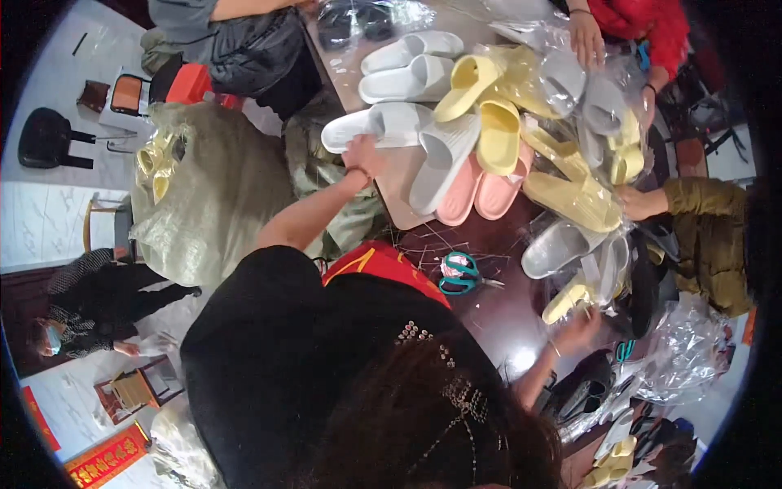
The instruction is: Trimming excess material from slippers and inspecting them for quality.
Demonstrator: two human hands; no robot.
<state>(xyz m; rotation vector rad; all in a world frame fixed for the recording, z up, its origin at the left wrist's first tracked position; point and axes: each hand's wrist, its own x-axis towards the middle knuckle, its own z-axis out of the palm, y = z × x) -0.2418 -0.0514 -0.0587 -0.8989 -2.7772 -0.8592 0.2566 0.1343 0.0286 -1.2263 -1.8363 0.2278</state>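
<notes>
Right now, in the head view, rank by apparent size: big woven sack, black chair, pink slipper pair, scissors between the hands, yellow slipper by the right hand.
1. Sack
2. Pink slipper pair
3. Black chair
4. Scissors and yellow slipper: smallest, too alike to rank

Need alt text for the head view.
A person's left-hand grip is at a white slipper while the right-hand grip is beside a yellow slipper, at a dark table piled with white, grey, yellow and pink slippers, several in clear plastic. Teal-handled scissors lie near the person; co-workers' hands reach in from the far and right sides.
</notes>
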